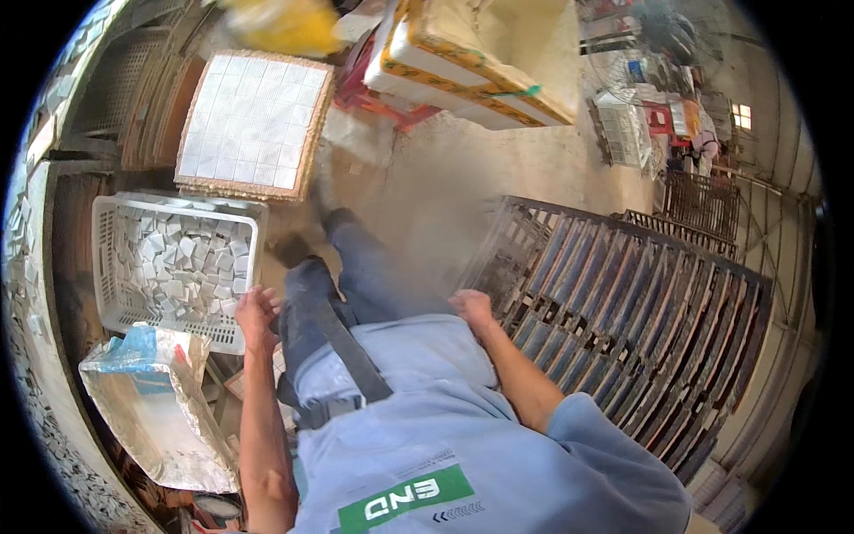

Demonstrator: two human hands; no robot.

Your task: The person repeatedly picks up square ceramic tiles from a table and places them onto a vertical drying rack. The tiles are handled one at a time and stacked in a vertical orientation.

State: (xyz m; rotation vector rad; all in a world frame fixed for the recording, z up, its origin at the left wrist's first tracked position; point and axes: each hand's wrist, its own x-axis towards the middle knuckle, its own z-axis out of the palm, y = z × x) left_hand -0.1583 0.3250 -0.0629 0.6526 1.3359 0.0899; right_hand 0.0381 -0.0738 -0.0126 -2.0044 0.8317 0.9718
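My left hand (258,316) hangs by the near right corner of a white plastic basket (253,267), its fingers loosely bent and apart with nothing visible in them. Whether it touches the rim, I cannot tell. Small white square tiles (191,262) lie heaped inside the basket. On the other side of my body, my right hand (474,309) is held beside my waist, its fingers curled in and no object showing. A slatted dark rack (614,311) stands to the right of that hand.
Beyond the basket is a stack of boards topped by white tiles in a grid (253,120). A taped white foam box (480,80) sits on a red stool (365,93) ahead. A white sack (165,409) stands near left, and a fan (672,36) far right.
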